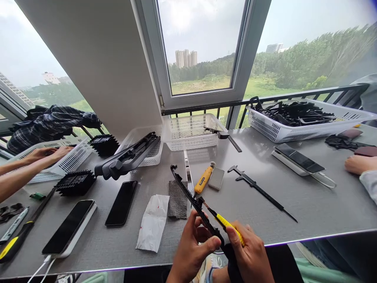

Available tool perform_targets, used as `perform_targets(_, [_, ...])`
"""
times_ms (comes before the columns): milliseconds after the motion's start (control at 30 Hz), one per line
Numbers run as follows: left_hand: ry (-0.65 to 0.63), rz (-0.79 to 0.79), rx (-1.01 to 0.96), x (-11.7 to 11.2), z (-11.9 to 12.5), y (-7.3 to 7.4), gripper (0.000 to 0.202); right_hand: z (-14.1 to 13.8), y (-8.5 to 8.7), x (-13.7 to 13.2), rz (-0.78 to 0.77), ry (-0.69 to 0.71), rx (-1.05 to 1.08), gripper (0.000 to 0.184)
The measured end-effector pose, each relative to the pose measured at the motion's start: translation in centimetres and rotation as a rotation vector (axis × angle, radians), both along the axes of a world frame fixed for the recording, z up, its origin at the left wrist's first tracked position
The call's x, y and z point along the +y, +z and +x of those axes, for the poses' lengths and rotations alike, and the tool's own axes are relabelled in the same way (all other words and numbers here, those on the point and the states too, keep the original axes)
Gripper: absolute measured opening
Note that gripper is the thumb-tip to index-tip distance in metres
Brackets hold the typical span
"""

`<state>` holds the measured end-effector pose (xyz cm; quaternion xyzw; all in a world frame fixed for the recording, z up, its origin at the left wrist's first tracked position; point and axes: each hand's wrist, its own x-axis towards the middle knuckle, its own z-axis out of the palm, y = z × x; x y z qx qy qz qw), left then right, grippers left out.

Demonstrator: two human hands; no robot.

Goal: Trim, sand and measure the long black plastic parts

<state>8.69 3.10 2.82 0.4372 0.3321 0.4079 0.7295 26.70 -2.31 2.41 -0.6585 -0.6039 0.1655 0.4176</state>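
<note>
My left hand (196, 249) grips a long, thin black plastic part (191, 196) near its lower end, thumb and fingers pinched round it. The part tilts up and to the left over the table's front edge. In my right hand (249, 251) is a yellow-handled tool (225, 224) with a slim shaft. Its tip reaches a small raised piece midway along the black part; whether it touches cannot be told. Just beyond lie a grey abrasive pad (178, 200), a crumpled white paper (153, 224), a yellow-orange corded tool (204, 180) and a small metal box (216, 179).
Black calipers (259, 190) and several phones, including a black phone (121, 203), lie on the metal table (123, 247). White baskets line the back; the right basket (275, 131) holds many black parts. Co-workers' hands show at far left (44, 157) and far right (361, 164).
</note>
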Motion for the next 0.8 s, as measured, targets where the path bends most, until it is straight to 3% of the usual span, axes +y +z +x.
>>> perform_targets(267, [-0.073,0.018,0.021,0.2,-0.1,1.8,0.071,0.2,-0.4,0.2,0.012,0.038,0.034,0.052])
perform_targets(467, [-0.107,0.025,0.066,0.3,-0.4,2.0,0.087,0.2,0.5,0.3,0.065,0.113,0.083,0.054])
perform_targets(633, [-0.004,0.076,0.091,0.6,-0.5,2.0,0.077,0.2,1.3,0.4,0.089,0.100,0.101,0.059])
perform_targets(800, [0.046,0.139,0.144,0.9,-0.6,2.9,0.062,0.3,1.6,0.4,0.075,0.058,0.143,0.056])
